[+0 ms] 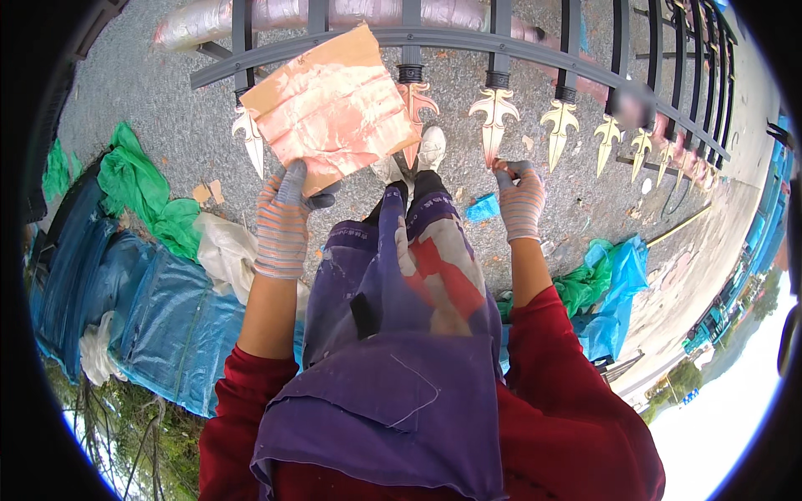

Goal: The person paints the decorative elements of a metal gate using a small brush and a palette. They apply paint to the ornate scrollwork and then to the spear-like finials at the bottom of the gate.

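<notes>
My left hand (284, 209), in a striped knit glove with grey fingers, grips the lower edge of a piece of cardboard (330, 104). Wet-looking copper-pink paint covers much of its face. The board hides part of the fence behind it. My right hand (520, 196), gloved alike, has its fingers pinched together at the tip of a spear-shaped finial (494, 117). What lies between those fingers, if anything, is too small to tell. This finial is pale gold with a pinkish tip. Partly behind the cardboard is a copper-pink finial (415, 104); a plain gold finial (558, 129) lies farther right.
Black metal fence panels (451, 37) stretch across the far side and curve right. Pink wrapped rolls (196, 23) lie beneath them. Blue plastic sheeting (171, 309) and green netting (134, 179) lie at left, more blue plastic (618, 292) at right. My shoes (432, 149) stand on grey ground.
</notes>
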Available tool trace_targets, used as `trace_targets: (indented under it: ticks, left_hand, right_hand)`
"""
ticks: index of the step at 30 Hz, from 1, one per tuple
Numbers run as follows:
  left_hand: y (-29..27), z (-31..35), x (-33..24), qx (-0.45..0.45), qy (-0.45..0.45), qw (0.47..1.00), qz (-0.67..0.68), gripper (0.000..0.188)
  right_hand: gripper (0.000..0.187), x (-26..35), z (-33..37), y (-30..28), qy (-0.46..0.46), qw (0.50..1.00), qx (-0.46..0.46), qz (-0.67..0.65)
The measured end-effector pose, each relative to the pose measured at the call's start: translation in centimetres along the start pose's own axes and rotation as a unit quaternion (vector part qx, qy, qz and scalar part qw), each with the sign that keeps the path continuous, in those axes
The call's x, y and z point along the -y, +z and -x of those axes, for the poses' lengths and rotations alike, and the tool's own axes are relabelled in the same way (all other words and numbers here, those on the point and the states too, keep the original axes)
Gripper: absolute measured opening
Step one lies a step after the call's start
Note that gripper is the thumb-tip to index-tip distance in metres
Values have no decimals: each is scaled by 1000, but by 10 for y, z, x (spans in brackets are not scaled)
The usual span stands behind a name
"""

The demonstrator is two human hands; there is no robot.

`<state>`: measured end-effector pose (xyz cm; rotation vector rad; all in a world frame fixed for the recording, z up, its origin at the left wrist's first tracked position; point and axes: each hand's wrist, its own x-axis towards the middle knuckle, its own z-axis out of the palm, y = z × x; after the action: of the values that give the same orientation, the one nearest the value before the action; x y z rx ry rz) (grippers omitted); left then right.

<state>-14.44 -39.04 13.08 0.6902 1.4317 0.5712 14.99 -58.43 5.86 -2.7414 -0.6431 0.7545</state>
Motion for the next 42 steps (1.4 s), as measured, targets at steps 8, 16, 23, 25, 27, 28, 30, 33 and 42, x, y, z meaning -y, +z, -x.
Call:
trace_targets:
  ticks: [8,16,23,25,27,28,30,33,42]
  left_hand:
    - [4,1,-2,38,-7,999,7,35]
    - [0,7,-11,23,-14,999,23,33]
    - [-4,4,2,-13,23,999,27,31]
    - [-3,9,-9,9,-6,999,35,31]
    - [2,9,-14,24,-17,999,36,31]
    - [-1,7,-12,27,-15,999,35,31]
    - [-3,5,-12,34,-7,999,22,31]
    - [-1,5,-10,29,15,999,6,31]
    - [-7,6,-9,12,-8,1000,-10,30]
  right_hand:
    - [15,46,-43,-6,-181,974,-129,-34]
    - [14,36,4,0,-189,976,-103,23]
    - [12,23,8,6,-146,986,-71,42]
    - [13,20,9,4,-162,980,-113,10]
    - [14,29,-5,-3,-191,970,-148,-30]
    - [14,43,-20,-6,-200,965,-162,-46]
    - [14,64,-41,-5,-257,945,-200,-13]
    - [15,55,-44,12,-202,961,-188,-11]
    - [15,80,-66,15,-187,967,-163,52]
